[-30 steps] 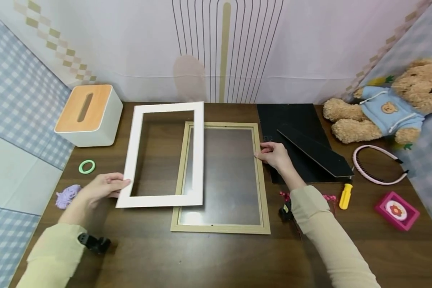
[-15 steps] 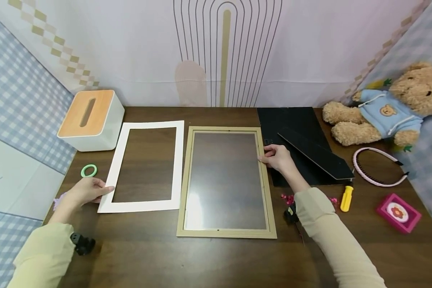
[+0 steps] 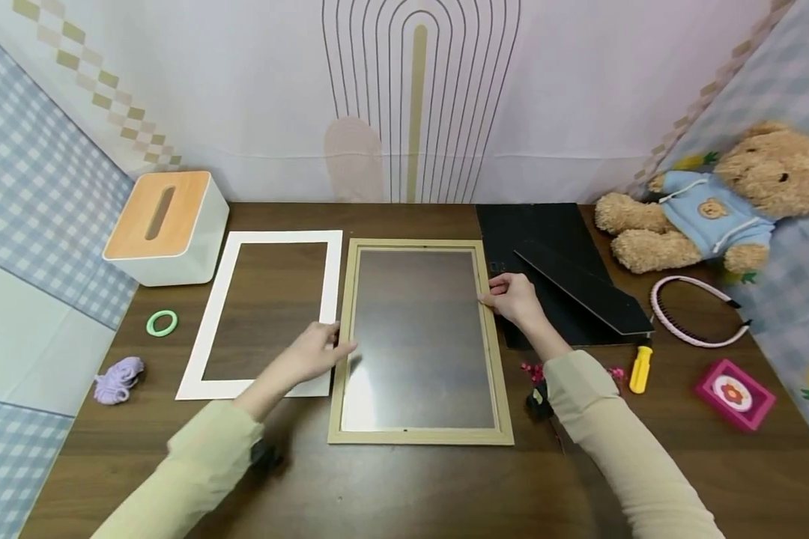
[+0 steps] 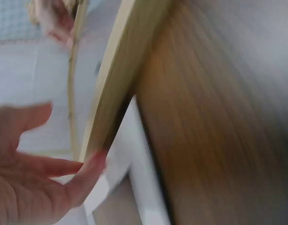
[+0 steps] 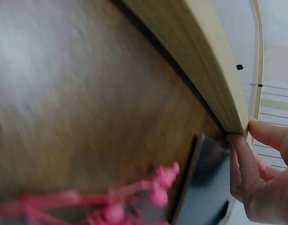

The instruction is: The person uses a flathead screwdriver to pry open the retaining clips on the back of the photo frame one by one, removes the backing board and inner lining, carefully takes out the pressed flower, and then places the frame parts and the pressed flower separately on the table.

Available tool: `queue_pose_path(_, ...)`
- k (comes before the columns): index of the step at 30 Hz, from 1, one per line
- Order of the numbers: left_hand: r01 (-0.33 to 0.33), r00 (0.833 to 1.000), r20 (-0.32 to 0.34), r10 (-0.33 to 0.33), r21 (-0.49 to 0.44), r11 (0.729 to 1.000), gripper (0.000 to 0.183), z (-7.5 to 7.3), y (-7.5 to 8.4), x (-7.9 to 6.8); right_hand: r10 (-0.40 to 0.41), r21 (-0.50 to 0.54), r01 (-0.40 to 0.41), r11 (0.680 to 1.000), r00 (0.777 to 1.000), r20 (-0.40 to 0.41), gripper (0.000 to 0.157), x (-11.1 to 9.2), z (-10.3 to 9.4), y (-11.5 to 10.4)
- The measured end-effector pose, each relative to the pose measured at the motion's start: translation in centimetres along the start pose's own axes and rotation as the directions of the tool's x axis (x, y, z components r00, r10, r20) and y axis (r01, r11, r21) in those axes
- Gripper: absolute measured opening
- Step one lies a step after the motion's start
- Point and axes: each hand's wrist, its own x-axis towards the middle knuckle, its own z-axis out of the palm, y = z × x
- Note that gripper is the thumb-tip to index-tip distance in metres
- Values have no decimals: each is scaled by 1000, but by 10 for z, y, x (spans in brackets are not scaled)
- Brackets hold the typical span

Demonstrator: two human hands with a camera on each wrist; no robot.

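A light wooden picture frame (image 3: 418, 437) lies in the middle of the brown table, a clear pane (image 3: 425, 337) inside it. My right hand (image 3: 515, 299) pinches its right side between thumb and fingers, which the right wrist view shows close up. At the frame's left side is my left hand (image 3: 313, 352), thumb stretched over the rail. In the left wrist view its fingertips (image 4: 94, 164) meet the outer side while the thumb stands apart. A white rectangular mat (image 3: 216, 299) lies flat just left of the frame, partly covered by the left hand and forearm.
Back right lies a black backing board (image 3: 532, 224) with a raised stand flap (image 3: 586, 288). Further right are a yellow-handled screwdriver (image 3: 640, 369), headband (image 3: 664, 318), pink box (image 3: 735, 395) and teddy bear (image 3: 697, 209). Left are a tissue box (image 3: 175, 247), green ring (image 3: 150, 327) and purple yarn (image 3: 117, 380).
The left hand set the white mat down left of the frame, let it go, and moved right to the frame's left side. The right hand keeps its pinch on the right side.
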Motion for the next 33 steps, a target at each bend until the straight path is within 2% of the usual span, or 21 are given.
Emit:
queue_pose_path(1, 34, 999, 26, -32, -73, 997, 58, 3, 6, 6, 1, 7, -1, 1000, 1000, -13, 39, 0, 1, 1)
queue_pose_path(2, 74, 997, 48, -67, -181, 981, 56, 5, 10, 11, 8, 13, -7, 1000, 1000, -28, 37, 0, 1, 2)
queue_pose_path(3, 115, 993, 68, -99, -304, 946, 54, 7, 13, 16, 17, 28, -16, 999, 999, -38, 36, -1, 2, 3)
queue_pose_path(4, 165, 986, 90, -139, -426, 890, 52, 6, 14, 19, 27, 43, -25, 999, 999, -44, 36, -1, 3, 3)
queue_pose_path(5, 214, 977, 113, -182, -529, 821, 53, 5, 15, 20, 35, 58, -32, 998, 998, -48, 36, -1, 3, 3)
queue_pose_path(6, 244, 970, 133, -206, -617, 748, 55, 5, 15, 21, 44, 68, -40, 997, 998, -51, 36, 0, 3, 4)
queue_pose_path(7, 247, 968, 139, -209, -676, 694, 54, 5, 14, 23, 48, 70, -44, 997, 997, -55, 36, 0, 3, 4)
queue_pose_path(8, 247, 968, 147, -205, -721, 647, 53, 5, 15, 24, 49, 62, -46, 997, 997, -57, 36, 1, 2, 4)
queue_pose_path(9, 247, 967, 152, -203, -743, 622, 54, 6, 15, 25, 46, 43, -43, 998, 997, -61, 36, 2, 0, 4)
queue_pose_path(10, 246, 968, 154, -199, -752, 612, 54, 8, 16, 25, 40, 13, -39, 999, 997, -67, 35, 2, -2, 4)
queue_pose_path(14, 236, 971, 169, -167, -743, 626, 56, 17, 24, 29, 23, -72, -29, 997, 996, -86, 36, 5, -14, 8)
queue_pose_path(17, 239, 971, 179, -158, -734, 636, 55, 23, 31, 31, 53, -33, -55, 998, 997, -65, 38, 5, -22, 12)
queue_pose_path(19, 237, 971, 176, -159, -744, 625, 55, 26, 34, 32, 72, 9, -72, 997, 996, -52, 40, 5, -24, 14)
queue_pose_path(21, 238, 971, 179, -157, -766, 597, 54, 28, 36, 32, 82, 14, -82, 997, 995, -59, 39, 4, -24, 15)
queue_pose_path(25, 258, 966, 212, -147, -818, 514, 59, 26, 35, 32, 78, 13, -77, 997, 991, -105, 35, 2, -23, 14)
queue_pose_path(27, 267, 964, 236, -125, -836, 480, 62, 23, 31, 31, 77, 49, -72, 996, 991, -112, 34, 1, -22, 13)
queue_pose_path(29, 277, 960, 257, -108, -833, 479, 64, 19, 26, 30, 81, 97, -70, 993, 991, -109, 33, 0, -20, 12)
queue_pose_path(33, 283, 956, 280, -84, -815, 505, 63, 13, 9, 26, 84, 167, -73, 983, 995, -61, 36, 1, -14, 9)
